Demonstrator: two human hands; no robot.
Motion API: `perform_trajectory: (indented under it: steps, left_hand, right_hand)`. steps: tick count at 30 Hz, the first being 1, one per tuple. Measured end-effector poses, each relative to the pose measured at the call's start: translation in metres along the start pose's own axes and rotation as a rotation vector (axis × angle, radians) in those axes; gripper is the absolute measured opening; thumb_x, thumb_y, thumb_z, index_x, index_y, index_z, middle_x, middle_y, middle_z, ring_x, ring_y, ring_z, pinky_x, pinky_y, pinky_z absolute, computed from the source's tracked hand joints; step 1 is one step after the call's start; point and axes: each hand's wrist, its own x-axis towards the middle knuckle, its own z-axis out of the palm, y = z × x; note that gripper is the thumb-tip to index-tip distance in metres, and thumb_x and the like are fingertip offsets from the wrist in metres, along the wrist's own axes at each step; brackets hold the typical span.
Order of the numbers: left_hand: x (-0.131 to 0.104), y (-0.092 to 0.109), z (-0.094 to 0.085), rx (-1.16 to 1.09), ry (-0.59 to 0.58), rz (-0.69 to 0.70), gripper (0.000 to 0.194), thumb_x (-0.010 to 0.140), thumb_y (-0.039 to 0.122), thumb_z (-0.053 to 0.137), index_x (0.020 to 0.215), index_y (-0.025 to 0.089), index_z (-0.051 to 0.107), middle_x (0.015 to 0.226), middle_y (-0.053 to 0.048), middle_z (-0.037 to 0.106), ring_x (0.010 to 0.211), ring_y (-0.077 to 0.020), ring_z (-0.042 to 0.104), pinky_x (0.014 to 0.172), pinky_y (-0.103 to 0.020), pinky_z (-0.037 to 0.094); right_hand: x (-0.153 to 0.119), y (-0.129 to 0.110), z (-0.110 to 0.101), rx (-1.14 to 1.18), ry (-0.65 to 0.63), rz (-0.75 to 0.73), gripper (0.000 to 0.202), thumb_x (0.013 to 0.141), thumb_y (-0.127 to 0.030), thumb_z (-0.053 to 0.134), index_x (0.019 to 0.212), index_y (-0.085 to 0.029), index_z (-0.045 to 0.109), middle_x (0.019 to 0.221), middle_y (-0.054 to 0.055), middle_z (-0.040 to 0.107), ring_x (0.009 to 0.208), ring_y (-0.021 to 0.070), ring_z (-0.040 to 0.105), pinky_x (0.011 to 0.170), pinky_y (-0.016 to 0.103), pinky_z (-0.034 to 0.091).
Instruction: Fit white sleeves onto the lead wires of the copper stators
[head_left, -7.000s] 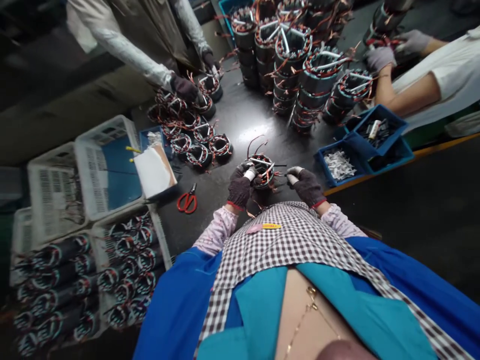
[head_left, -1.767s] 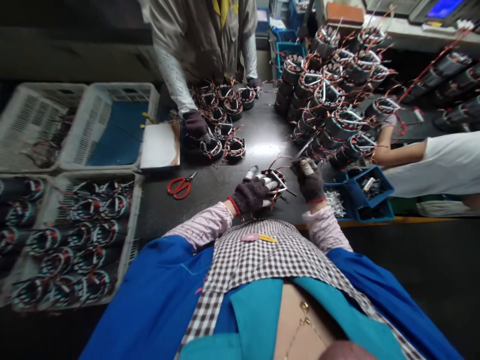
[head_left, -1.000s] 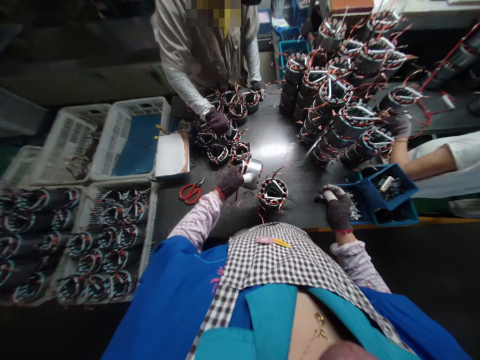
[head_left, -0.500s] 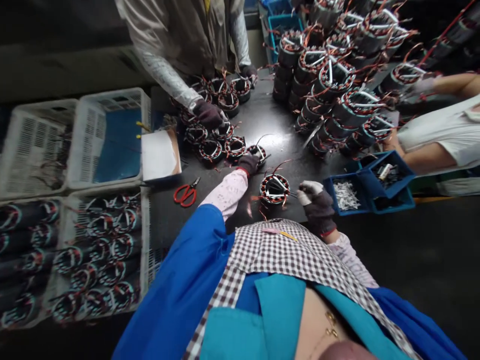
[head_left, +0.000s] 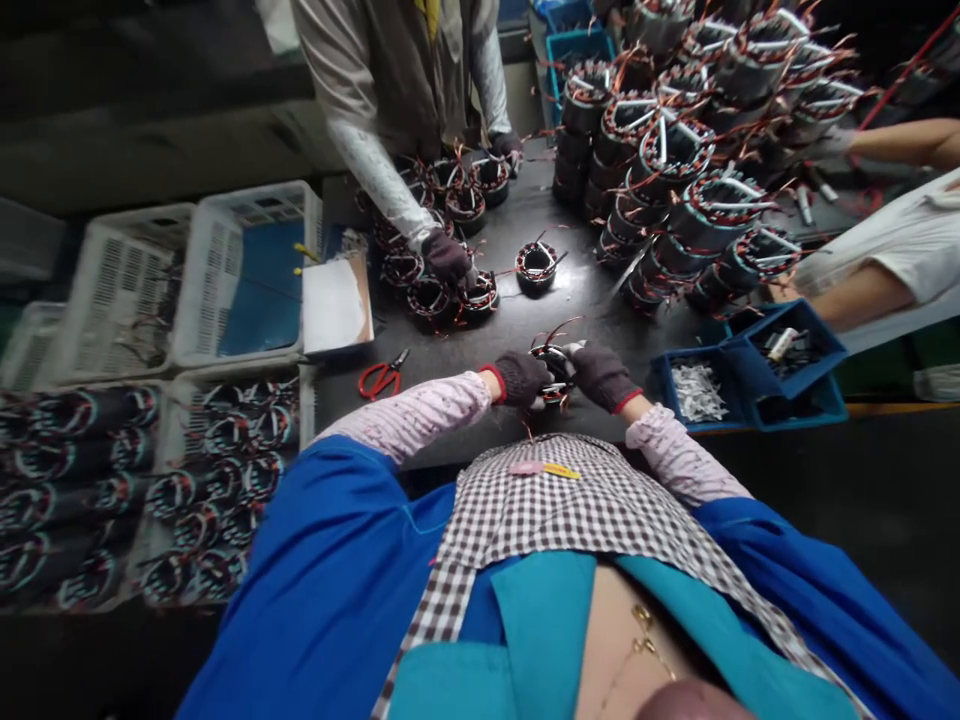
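Close to my apron, a motor stator (head_left: 553, 366) with copper wire ends sits on the dark table, partly hidden between both hands. My left hand (head_left: 523, 380), in a dark glove, is closed around its left side. On the opposite side, my right hand (head_left: 600, 374) has its pale-tipped fingers pinched at the stator's upper right edge; whether they hold a wire or the rim is too small to tell. A second stator (head_left: 536, 266) stands upright beyond my hands, apart from them. Red-handled scissors (head_left: 381, 378) lie to the left of my left hand.
Across the table a co-worker's gloved hand (head_left: 450, 262) touches a cluster of stators. Tall stator stacks (head_left: 679, 215) rise at the right. Blue bins (head_left: 699, 392) with small white parts stand at the right edge. White crates (head_left: 251, 280) and a cardboard box (head_left: 337, 305) are left.
My left hand has let go of the farther stator, which now stands alone, and has come back to the near one. My right hand has moved left onto the near stator.
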Motion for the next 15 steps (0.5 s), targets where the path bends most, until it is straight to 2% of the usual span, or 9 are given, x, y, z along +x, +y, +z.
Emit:
perform_trajectory:
  steps: [2, 4, 7, 10, 13, 15]
  left_hand:
    - [0.003, 0.006, 0.001, 0.035, -0.036, 0.01, 0.039, 0.096, 0.031, 0.089, 0.133, 0.019, 0.088, 0.134, -0.014, 0.085, 0.119, -0.0323, 0.079, 0.094, -0.035, 0.055]
    - [-0.001, 0.011, 0.005, 0.056, -0.011, 0.019, 0.031, 0.105, 0.03, 0.079, 0.132, 0.017, 0.087, 0.133, -0.016, 0.084, 0.12, -0.0314, 0.079, 0.096, -0.035, 0.056]
    - [-0.018, 0.012, 0.012, 0.058, 0.073, -0.009, 0.034, 0.117, 0.029, 0.062, 0.138, 0.014, 0.084, 0.137, -0.02, 0.082, 0.125, -0.031, 0.078, 0.1, -0.036, 0.056]
    - [-0.028, 0.004, 0.007, 0.01, 0.063, -0.086, 0.036, 0.118, 0.029, 0.062, 0.146, 0.016, 0.082, 0.142, -0.017, 0.082, 0.127, -0.029, 0.078, 0.103, -0.034, 0.056]
    - [-0.025, 0.0, -0.003, 0.033, -0.014, -0.079, 0.033, 0.114, 0.024, 0.064, 0.139, 0.018, 0.085, 0.137, -0.015, 0.084, 0.124, -0.0298, 0.08, 0.103, -0.034, 0.057]
    - [-0.021, 0.003, -0.006, 0.076, -0.036, -0.092, 0.033, 0.113, 0.022, 0.061, 0.134, 0.014, 0.087, 0.13, -0.019, 0.085, 0.122, -0.034, 0.081, 0.101, -0.039, 0.059]
  right_hand:
    - [-0.003, 0.006, 0.006, 0.12, 0.084, -0.002, 0.039, 0.113, -0.018, 0.062, 0.147, -0.015, 0.081, 0.145, 0.02, 0.08, 0.131, 0.0294, 0.075, 0.114, 0.035, 0.055]
    - [-0.005, 0.009, 0.016, 0.228, 0.164, 0.036, 0.039, 0.11, -0.02, 0.067, 0.146, -0.017, 0.082, 0.141, 0.017, 0.081, 0.128, 0.0292, 0.076, 0.114, 0.037, 0.057]
    - [-0.004, 0.007, 0.029, 0.321, 0.242, 0.091, 0.037, 0.107, -0.023, 0.072, 0.142, -0.015, 0.084, 0.135, 0.017, 0.083, 0.124, 0.0299, 0.076, 0.111, 0.038, 0.059]
    - [-0.002, 0.004, 0.035, 0.33, 0.263, 0.104, 0.036, 0.108, -0.024, 0.071, 0.14, -0.013, 0.085, 0.137, 0.019, 0.082, 0.124, 0.0301, 0.075, 0.112, 0.038, 0.058]
    - [0.0, 0.006, 0.036, 0.292, 0.251, 0.101, 0.036, 0.11, -0.025, 0.069, 0.139, -0.012, 0.085, 0.141, 0.021, 0.081, 0.126, 0.0306, 0.073, 0.114, 0.039, 0.056]
    - [0.0, 0.007, 0.037, 0.275, 0.247, 0.104, 0.037, 0.111, -0.026, 0.068, 0.14, -0.011, 0.084, 0.142, 0.022, 0.08, 0.127, 0.0314, 0.072, 0.116, 0.04, 0.055]
